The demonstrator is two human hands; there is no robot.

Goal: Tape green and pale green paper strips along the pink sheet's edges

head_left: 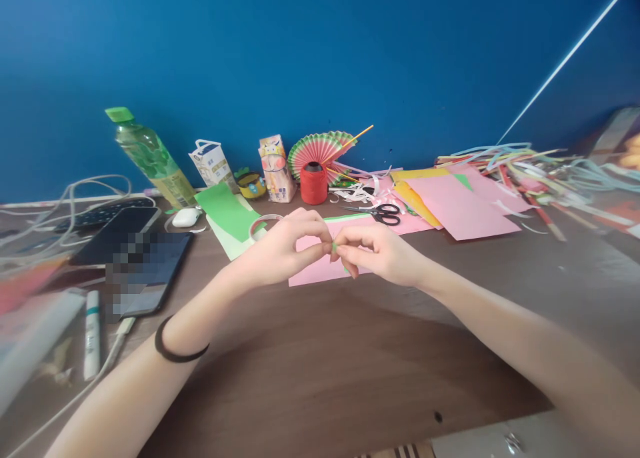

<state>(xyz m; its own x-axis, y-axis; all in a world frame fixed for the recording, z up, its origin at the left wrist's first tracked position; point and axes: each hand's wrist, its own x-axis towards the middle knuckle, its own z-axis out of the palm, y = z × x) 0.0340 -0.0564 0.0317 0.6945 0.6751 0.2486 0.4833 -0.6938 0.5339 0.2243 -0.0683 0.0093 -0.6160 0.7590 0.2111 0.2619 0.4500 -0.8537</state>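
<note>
Both hands meet over the middle of the table, fingertips pinched together. Between them shows a tiny green piece (pixel 335 247), which looks like paper; its shape is mostly hidden by the fingers. My left hand (pixel 290 245) is closed on it from the left, thumb against index finger. From the other side my right hand (pixel 385 253) pinches the same piece. Under the hands lies a pink paper sheet (pixel 313 271). A roll of tape (pixel 257 226) stands beside my left hand, and black-handled scissors (pixel 387 214) lie behind my right hand.
Green paper (pixel 227 208), a red thread spool (pixel 314 183), a paper fan (pixel 320 151) and more pink paper (pixel 460 205) lie toward the blue wall. At left are a green bottle (pixel 153 155), a tablet (pixel 160 271), a marker (pixel 93 335) and cables. Thin strips (pixel 540 171) heap at right.
</note>
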